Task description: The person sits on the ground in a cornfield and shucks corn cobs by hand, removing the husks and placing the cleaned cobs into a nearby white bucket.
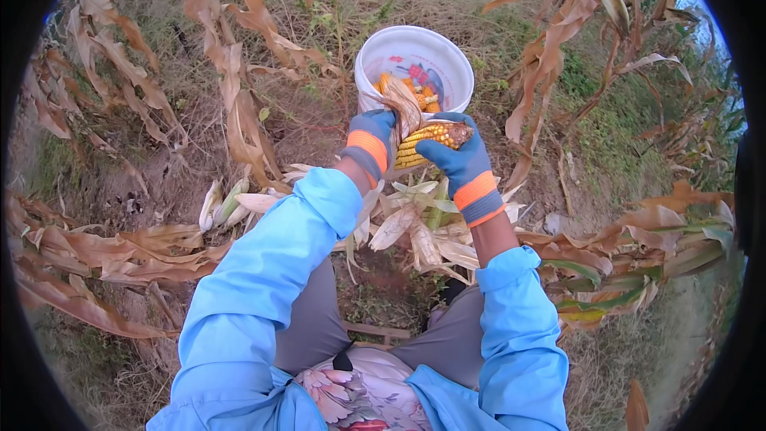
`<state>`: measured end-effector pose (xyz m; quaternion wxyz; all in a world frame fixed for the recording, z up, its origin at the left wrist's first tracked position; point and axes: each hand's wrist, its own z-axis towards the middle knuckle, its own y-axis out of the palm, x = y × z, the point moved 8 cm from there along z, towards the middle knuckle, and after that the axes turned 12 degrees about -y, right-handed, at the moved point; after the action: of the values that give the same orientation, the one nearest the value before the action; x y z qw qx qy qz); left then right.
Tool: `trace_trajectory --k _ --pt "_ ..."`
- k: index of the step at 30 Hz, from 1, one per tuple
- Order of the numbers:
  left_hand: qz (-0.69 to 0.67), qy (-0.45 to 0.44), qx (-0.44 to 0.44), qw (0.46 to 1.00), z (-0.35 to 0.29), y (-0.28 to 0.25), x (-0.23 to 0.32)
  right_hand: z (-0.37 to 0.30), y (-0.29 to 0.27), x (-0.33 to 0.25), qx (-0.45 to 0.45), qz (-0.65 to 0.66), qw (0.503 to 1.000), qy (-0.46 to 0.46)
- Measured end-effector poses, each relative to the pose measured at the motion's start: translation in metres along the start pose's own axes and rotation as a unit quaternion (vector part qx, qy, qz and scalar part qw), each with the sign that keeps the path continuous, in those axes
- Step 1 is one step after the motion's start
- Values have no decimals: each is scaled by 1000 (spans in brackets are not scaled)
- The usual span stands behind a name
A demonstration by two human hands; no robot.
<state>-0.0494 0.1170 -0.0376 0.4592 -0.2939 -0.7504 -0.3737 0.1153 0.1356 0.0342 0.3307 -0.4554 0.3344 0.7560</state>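
Both my hands wear blue-grey work gloves with orange cuffs. Between them, just in front of a white bucket (455, 56), is a yellow ear of corn (411, 150) with a brown, discoloured tip. My left hand (372, 132) is closed round the base of the ear, where dry husk (402, 108) is peeled back. My right hand (463, 152) grips the ear near its tip, fingers behind it and thumb across the front. Several husked orange-yellow cobs (431, 100) lie inside the bucket, partly hidden by the husk and my hands.
A pile of pale husks (419, 227) lies on the ground below my hands. Unhusked ears (227, 206) lie to the left. Dry corn stalks (243, 104) stand on both sides, and cut stalks (638, 243) lie across the right. Part of a low wooden seat (375, 331) shows between my legs.
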Motion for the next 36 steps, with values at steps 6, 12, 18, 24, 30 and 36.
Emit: trace_trajectory --k 6,12,18,24,30,36 --pt "109 3 14 994 21 -24 2 -2 8 -9 10 -8 999 -34" --pt "294 62 121 946 22 -59 28 -11 13 -38 14 -46 996 -68" --pt "612 98 263 739 61 -128 44 -17 24 -63 5 -6 995 -100" --pt "-69 -143 266 951 67 -179 6 -25 23 -84 -8 -12 989 -148" --pt "-102 -75 202 971 61 -165 11 -22 18 -85 13 -57 982 -177" --pt "-163 -152 122 967 6 -87 7 -33 11 -98 12 -139 945 -296"
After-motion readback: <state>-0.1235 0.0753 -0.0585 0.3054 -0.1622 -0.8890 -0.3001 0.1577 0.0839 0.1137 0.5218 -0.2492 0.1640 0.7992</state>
